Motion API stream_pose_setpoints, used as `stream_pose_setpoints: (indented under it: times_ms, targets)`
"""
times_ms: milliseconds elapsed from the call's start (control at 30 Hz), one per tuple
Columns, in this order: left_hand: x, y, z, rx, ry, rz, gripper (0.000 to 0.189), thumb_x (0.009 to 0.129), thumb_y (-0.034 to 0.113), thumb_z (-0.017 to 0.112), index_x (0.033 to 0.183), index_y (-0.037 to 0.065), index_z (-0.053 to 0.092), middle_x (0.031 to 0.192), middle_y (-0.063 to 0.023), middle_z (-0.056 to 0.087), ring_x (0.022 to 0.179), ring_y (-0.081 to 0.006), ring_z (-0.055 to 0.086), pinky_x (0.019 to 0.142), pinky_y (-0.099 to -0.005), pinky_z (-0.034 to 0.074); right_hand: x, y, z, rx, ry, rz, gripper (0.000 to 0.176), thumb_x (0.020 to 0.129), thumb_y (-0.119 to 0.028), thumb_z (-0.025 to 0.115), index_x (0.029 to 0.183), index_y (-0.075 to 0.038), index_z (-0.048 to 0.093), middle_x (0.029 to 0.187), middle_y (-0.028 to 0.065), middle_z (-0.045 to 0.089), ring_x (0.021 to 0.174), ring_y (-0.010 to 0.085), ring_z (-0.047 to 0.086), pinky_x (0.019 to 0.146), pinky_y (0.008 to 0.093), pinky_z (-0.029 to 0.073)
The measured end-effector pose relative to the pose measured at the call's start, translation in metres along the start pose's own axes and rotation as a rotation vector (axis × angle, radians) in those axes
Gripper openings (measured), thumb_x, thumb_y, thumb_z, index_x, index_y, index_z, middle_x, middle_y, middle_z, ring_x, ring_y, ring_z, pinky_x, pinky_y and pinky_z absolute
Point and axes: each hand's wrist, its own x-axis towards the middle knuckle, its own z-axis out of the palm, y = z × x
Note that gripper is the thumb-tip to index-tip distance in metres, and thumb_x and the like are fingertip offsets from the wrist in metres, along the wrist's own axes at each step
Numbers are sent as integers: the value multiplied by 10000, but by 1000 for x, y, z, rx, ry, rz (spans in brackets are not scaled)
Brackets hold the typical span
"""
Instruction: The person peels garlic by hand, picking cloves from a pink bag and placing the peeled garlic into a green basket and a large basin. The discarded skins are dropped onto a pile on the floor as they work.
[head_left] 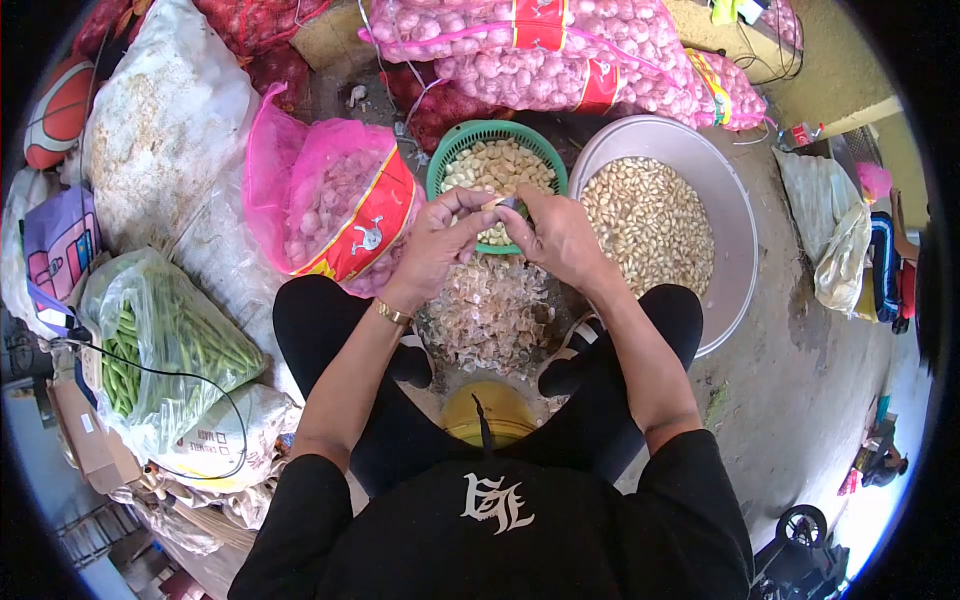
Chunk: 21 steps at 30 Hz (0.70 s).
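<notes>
My left hand [437, 245] pinches a small pale garlic clove [492, 204] between its fingertips. My right hand [560, 238] meets it there, its fingers closed on a small blade [512, 203] that touches the clove. Both hands are over the near edge of a green basket [552, 150] of peeled cloves. A large pale basin [738, 250], holding many cloves that look wet, stands to the right of the basket. Below my hands, between my feet, lies a heap of papery garlic skins [485, 315].
A pink net bag of garlic [340, 200] leans at the left. Bigger garlic sacks [560, 60] lie across the back. Green beans in a clear bag [165, 345] sit at the far left. A yellow container [488, 410] is between my legs. A person [882, 462] is at the far right.
</notes>
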Motion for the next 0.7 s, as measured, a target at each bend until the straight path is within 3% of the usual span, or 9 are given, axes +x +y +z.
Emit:
stream_pose_setpoints:
  times_ms: [100,233,433,500,700]
  targets:
    - [-7,-5,10,132,100,138,183,899,113,646,1034,7,582,867,-17,580,528,-15,444,422,-169,340,0,-1,1,-121,39,-26,329,899,-337,611,821,-28,528,568,177,561,553,381,589,502,467,447]
    - [-8,-12,10,68,152,234,177,912,96,618,1045,-9,566,898,-38,581,522,-17,457,412,-174,355,0,-2,8,-119,64,-74,331,893,-336,622,828,-28,518,541,163,550,519,372,581,476,461,441]
    - [-13,17,13,-29,60,127,229,937,105,576,1140,-1,563,910,-14,584,493,-2,419,414,-155,336,0,-1,8,28,50,-92,312,890,-316,630,847,-22,532,590,186,571,562,379,596,510,457,451]
    - [-13,27,4,-96,-170,-79,279,963,145,545,1216,28,537,906,10,578,479,6,392,406,-153,306,2,-4,4,104,70,-70,304,892,-309,626,858,-16,553,615,196,577,589,387,599,534,461,454]
    - [-6,15,-5,-183,-166,-126,245,977,216,542,1156,49,545,922,15,586,465,4,357,402,-162,274,-1,-2,2,49,-32,-63,325,898,-341,609,873,-19,575,641,203,590,618,395,602,550,466,456]
